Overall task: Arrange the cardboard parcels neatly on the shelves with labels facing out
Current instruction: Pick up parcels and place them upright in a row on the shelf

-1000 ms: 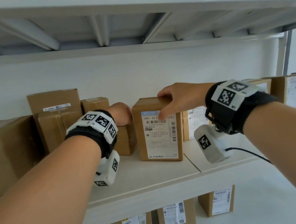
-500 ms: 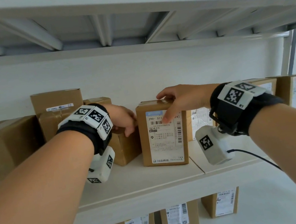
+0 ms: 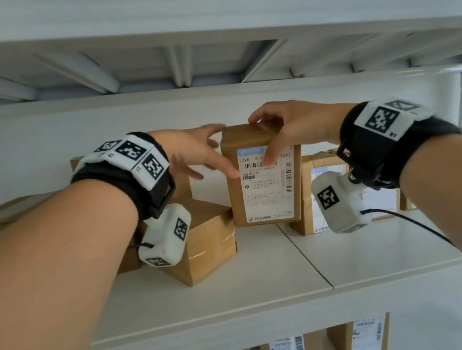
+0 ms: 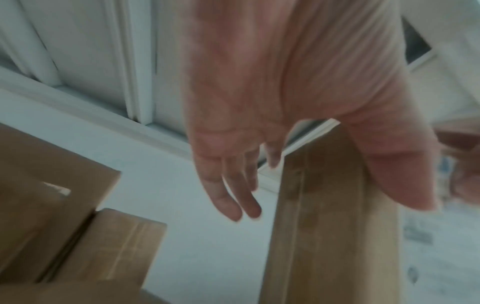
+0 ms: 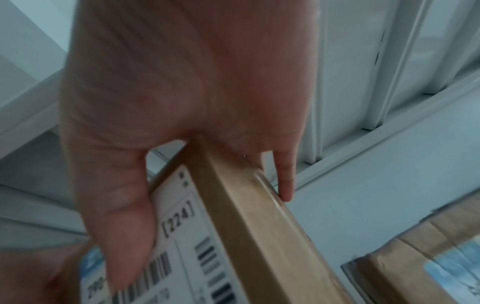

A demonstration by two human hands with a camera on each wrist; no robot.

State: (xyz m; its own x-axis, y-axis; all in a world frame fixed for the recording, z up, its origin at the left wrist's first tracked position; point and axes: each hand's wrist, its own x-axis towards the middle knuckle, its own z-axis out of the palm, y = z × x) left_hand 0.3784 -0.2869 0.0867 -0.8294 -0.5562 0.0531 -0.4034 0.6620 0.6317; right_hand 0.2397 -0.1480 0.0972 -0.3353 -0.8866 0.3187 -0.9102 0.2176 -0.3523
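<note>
Two bare forearms reach forward and up, each wrist strapped with a black band.
The right hand [image 3: 291, 126] grips from above, thumb in front, fingers behind; the left hand [image 3: 193, 153] is spread, fingers straight, thumb extended rightward.

Left hand [image 3: 190, 154]: open gap below fingers down to tilted low parcel [image 3: 203, 239]; upright labelled parcel [image 3: 263, 176] blocks passage to its right. Right hand [image 3: 291, 126]: labelled box [image 3: 316, 192] crowded below wrist. Bare shelf board [image 3: 268, 274] left free nearer body.
</note>
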